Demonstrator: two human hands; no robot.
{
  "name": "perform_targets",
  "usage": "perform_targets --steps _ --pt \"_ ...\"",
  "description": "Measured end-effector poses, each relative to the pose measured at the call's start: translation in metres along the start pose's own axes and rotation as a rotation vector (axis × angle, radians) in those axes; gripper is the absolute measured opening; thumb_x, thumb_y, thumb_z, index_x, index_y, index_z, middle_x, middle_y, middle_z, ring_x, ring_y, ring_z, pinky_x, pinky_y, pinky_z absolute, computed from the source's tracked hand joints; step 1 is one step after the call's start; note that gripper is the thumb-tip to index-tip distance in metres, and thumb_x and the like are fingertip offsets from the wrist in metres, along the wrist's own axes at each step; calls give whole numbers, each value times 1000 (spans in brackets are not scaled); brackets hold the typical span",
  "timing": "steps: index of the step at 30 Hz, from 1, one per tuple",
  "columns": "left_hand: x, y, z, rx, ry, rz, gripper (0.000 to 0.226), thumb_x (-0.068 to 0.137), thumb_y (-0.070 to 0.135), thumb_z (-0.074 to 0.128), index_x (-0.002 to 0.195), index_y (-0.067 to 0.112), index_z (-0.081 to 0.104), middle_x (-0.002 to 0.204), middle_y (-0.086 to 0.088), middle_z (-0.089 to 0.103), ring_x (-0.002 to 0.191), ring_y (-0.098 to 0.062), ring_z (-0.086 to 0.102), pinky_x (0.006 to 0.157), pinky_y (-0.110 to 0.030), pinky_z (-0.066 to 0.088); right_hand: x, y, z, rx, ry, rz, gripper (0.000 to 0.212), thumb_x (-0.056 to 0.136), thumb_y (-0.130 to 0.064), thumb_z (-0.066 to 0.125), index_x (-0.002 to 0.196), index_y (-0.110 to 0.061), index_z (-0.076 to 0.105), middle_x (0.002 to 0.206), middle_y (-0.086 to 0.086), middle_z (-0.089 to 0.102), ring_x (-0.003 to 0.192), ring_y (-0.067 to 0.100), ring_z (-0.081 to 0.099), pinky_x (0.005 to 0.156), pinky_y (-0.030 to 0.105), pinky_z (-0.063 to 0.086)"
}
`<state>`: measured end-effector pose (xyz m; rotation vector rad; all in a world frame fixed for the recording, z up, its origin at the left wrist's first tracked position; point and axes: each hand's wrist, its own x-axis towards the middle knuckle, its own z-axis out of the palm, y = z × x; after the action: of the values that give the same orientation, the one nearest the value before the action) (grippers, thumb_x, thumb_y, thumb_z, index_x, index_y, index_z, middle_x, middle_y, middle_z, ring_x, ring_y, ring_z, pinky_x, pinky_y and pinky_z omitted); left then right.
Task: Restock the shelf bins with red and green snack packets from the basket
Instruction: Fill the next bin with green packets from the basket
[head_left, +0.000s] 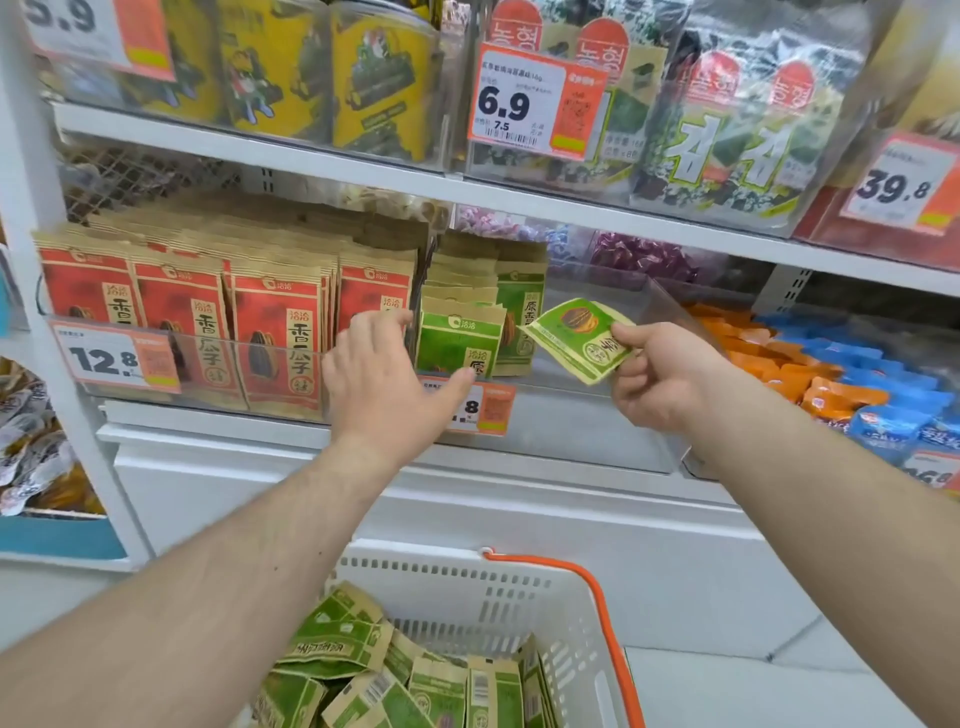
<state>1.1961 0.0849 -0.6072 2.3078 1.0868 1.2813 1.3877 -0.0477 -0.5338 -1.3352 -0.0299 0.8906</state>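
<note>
My right hand (660, 379) pinches a green snack packet (576, 338) by one corner, holding it tilted in front of the clear bin (582, 384) on the middle shelf. Inside that bin, at its left end, green packets (460, 345) stand upright. My left hand (384, 379) reaches toward them with fingers spread, its thumb near the front packet; it holds nothing. Left of it, the neighbouring bin is packed with red packets (182, 332). Below, the white basket (467, 582) with an orange handle holds several green packets (395, 675).
Yellow and seaweed packs fill the shelf above, behind price tags (530, 101). Orange and blue packets (841, 374) lie in the bin to the right. A white shelf post (31, 208) stands at the left. White panels run below the middle shelf.
</note>
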Motion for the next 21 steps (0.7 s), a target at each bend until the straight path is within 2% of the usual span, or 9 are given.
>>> perform_targets --steps 4,7,10,15,18,21 --pt "8 -8 20 102 -118 -51 89 77 66 65 141 10 38 135 -6 49 128 -24 43 111 -41 23 32 -15 13 4 52 -65 27 102 -21 52 76 -19 49 54 -7 54 27 0 31 32 10 22" --pt "7 -13 26 107 -83 -45 88 78 64 65 140 8 38 135 -6 50 129 -24 43 112 -40 20 61 -19 17 -94 120 -128 25 102 -26 53 78 -19 51 64 -5 57 35 2 36 35 10 27" --pt "5 -13 28 78 -62 -41 86 78 62 67 139 10 39 134 -5 50 129 -23 43 113 -40 19 86 -16 20 -313 157 -222 22 99 -26 60 79 -20 53 68 -2 58 47 5 40 38 13 33" --pt "4 -17 32 69 -37 -30 85 77 62 67 139 10 39 134 -4 50 128 -22 43 115 -41 18 112 -10 34 -632 84 -323 12 95 -24 66 88 -17 58 73 4 61 52 11 50 42 21 43" --pt "3 -18 33 75 -15 -16 84 78 62 66 138 9 41 133 -5 51 128 -22 44 115 -41 17 122 -8 47 -686 28 -364 7 97 -21 64 101 -17 59 78 3 62 58 13 53 56 26 49" --pt "3 -20 35 78 -12 -7 84 78 63 65 138 8 41 132 -5 52 128 -22 44 115 -41 17 130 -7 57 -736 31 -424 9 99 -20 60 106 -16 57 81 2 60 61 14 57 61 25 54"
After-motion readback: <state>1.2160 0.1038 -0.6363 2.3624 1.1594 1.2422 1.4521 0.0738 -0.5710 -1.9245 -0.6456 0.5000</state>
